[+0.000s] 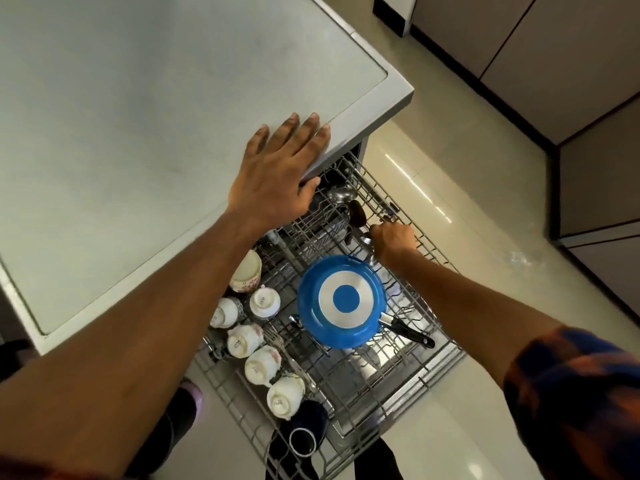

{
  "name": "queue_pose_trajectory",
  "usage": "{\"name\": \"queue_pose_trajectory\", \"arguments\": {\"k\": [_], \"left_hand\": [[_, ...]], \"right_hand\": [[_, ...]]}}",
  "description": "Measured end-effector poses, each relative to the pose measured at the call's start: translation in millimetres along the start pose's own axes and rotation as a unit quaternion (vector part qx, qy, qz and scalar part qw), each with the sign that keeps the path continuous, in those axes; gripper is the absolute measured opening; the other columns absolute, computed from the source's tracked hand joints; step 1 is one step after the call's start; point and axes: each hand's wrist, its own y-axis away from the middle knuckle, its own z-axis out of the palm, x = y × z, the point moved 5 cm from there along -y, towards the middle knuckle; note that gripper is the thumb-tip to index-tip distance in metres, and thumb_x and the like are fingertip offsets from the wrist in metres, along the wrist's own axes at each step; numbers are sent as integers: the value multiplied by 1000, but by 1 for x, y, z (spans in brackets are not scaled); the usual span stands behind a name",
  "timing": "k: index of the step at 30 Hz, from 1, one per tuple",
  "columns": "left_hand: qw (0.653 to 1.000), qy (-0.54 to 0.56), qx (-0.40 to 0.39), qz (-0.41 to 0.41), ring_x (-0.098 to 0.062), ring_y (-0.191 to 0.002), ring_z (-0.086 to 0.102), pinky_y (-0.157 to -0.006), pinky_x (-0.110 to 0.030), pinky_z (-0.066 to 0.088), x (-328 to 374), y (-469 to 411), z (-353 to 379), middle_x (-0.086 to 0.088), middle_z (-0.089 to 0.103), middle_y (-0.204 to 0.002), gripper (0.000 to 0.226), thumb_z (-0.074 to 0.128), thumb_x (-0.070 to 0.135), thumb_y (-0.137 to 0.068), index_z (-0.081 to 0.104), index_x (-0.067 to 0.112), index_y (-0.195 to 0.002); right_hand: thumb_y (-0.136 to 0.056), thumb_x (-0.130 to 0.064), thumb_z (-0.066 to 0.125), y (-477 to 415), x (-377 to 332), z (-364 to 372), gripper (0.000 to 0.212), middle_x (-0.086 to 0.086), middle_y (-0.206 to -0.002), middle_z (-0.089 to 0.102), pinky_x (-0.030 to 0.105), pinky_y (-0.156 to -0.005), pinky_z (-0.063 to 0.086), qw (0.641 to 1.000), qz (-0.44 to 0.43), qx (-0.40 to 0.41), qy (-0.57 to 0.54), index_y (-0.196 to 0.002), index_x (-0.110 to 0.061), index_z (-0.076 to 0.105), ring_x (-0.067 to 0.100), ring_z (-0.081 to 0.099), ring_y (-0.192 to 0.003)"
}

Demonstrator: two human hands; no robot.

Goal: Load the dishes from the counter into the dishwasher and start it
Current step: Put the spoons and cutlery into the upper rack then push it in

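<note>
Blue pan lies upturned in the pulled-out rack beside cups. Your left hand rests spread on the counter; your right hand curls among ladles, hold unclear. A jolt may topple cups.

A blue pan and cups crowd the rack; near-right wires lie bare.

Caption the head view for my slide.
Left hand flat on the countertop, right hand curled at the pulled-out rack beside an upturned blue pan and white cups.
</note>
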Motion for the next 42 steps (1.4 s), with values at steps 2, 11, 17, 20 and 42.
{"name": "queue_pose_trajectory", "arguments": {"k": [2,11,17,20,42], "left_hand": [[1000,0,4,-1,-21,-154,13,-122,-51,16,0,1,1,3,14,-167,78,52,45,-95,12,28,-160],[1000,4,8,-3,-21,-154,14,-123,-50,16,-1,1,0,2,16,-167,78,52,45,-94,14,28,-160],[1000,13,7,-1,-21,-153,15,-122,-51,16,-1,1,0,2,16,-167,79,55,43,-94,14,27,-159],[1000,13,10,0,-22,-153,15,-122,-51,17,-2,1,0,1,17,-167,79,56,42,-93,15,27,-159],[997,72,-1,20,-27,-153,16,-122,-54,13,-1,-1,-6,-4,20,-165,67,51,37,-97,23,23,-156]], "right_hand": [[-103,-24,54,-3,-1,8,16,-1,-70,53,28,-57,52,1000,17,-2,-23,-99,-13,63,12,51,-58],[-99,-24,57,-8,-5,16,11,-2,-72,51,25,-50,40,995,57,-20,-74,-93,-15,54,11,44,-59],[-98,-24,57,11,5,21,15,-1,-75,51,27,-47,36,990,45,39,-131,-108,-14,51,13,45,-60],[-99,-26,57,21,11,23,19,-1,-80,55,28,-51,48,985,36,61,-155,-114,-14,54,15,53,-64],[-81,-51,63,156,-11,16,30,-9,-96,75,38,-75,62,865,308,130,-373,-99,-31,75,15,69,-83]]}}
